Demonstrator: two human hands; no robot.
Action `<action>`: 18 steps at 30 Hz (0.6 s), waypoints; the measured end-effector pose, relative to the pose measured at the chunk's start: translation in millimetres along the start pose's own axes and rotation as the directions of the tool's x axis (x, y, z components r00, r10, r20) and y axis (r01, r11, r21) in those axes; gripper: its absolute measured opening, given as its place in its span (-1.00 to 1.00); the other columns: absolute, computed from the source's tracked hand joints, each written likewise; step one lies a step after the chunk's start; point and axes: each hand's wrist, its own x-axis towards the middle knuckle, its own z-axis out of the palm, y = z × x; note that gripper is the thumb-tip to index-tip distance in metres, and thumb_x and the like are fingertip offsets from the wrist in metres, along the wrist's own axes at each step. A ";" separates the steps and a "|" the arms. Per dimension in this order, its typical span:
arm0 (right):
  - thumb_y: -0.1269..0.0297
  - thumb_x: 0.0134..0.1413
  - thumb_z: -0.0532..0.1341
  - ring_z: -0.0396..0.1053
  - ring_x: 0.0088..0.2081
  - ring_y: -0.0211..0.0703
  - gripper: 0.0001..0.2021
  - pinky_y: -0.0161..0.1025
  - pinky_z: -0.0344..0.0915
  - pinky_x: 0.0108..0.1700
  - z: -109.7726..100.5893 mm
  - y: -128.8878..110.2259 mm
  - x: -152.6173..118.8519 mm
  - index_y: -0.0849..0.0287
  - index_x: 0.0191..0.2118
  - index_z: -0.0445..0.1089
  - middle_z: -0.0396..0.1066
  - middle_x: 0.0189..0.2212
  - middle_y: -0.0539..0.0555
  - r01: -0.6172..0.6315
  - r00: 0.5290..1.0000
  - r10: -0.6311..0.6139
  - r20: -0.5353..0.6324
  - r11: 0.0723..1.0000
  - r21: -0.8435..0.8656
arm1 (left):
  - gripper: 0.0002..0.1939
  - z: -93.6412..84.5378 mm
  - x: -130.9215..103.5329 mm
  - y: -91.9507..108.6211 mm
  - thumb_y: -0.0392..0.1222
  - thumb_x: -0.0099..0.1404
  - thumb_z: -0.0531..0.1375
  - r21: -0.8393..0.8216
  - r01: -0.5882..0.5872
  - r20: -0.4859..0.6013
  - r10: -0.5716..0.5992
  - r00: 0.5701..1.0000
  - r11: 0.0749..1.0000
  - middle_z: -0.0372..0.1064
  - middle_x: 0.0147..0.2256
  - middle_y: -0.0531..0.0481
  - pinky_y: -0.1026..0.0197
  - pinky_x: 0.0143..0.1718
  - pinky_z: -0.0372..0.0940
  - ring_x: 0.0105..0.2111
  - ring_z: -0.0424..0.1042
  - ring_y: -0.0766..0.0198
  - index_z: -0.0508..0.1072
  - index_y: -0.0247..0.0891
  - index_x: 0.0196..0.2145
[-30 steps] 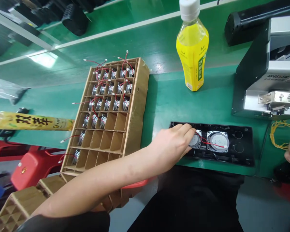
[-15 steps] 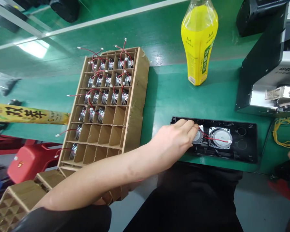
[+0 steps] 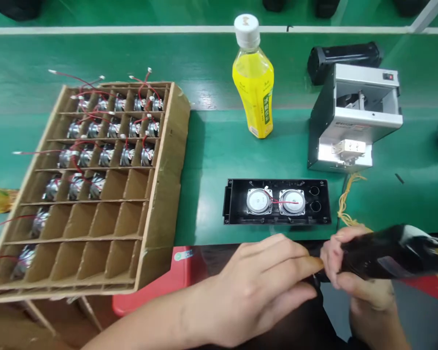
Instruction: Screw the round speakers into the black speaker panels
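My left hand point(image 3: 266, 291) is closed, its fingertips meeting at the near end of a black cylindrical object point(image 3: 383, 253); what they pinch is hidden. Wrapped round that object is my right hand point(image 3: 361, 279). Just beyond both hands a black rectangular housing point(image 3: 273, 219) lies open side up on the green table. Inside it sit two round speakers, one on the left point(image 3: 259, 201) and one on the right point(image 3: 292, 201), with red wires lying across them. Two round openings show at the housing's right end.
A cardboard divider box point(image 3: 164, 194) with several wired speakers stands on the left. Behind the housing is a yellow bottle point(image 3: 255, 87). A silver and black machine point(image 3: 368, 119) stands at the right, with yellow cord point(image 3: 345, 199) beside it. A red stool point(image 3: 149, 289) is below the table edge.
My left hand has left the left speaker and come down towards my right hand. My right hand and the black object have come in from the right. The view has turned and shifted.
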 end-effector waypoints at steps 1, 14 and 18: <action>0.23 0.23 0.35 0.36 -0.42 -0.44 -0.56 -0.48 0.39 -0.36 6.2 3.0 -0.8 -0.11 0.17 0.31 0.31 -0.36 -0.02 -0.003 1.000 0.003 -0.002 1.000 0.012 | -0.74 12.6 1.4 -1.6 -0.26 0.53 0.20 -0.041 0.004 -0.030 -0.006 1.000 0.999 0.55 -0.08 -0.18 0.23 -0.03 0.49 -0.10 0.55 0.23 0.43 -0.40 0.11; 0.30 0.15 0.41 0.36 -0.37 -0.46 -0.53 -0.57 0.38 -0.33 10.0 12.5 6.3 -0.06 0.17 0.39 0.33 -0.35 0.00 0.037 0.997 -0.042 0.071 0.996 0.077 | -0.90 40.3 4.1 -13.8 -0.31 0.44 0.29 -0.291 -0.043 -0.143 0.000 0.990 0.956 0.57 -0.18 -0.18 0.31 -0.05 0.51 -0.19 0.60 0.28 0.61 -0.40 -0.23; 0.24 0.18 0.39 0.29 -0.46 -0.49 -0.51 -0.55 0.30 -0.43 15.2 23.5 10.4 -0.02 0.19 0.31 0.28 -0.36 -0.02 0.009 0.998 -0.015 0.054 0.994 0.111 | -0.92 51.0 3.6 -23.0 -0.36 0.46 0.26 -0.172 -0.120 -0.266 0.071 0.961 0.978 0.58 -0.21 -0.17 0.27 -0.10 0.51 -0.20 0.59 0.26 0.58 -0.38 -0.20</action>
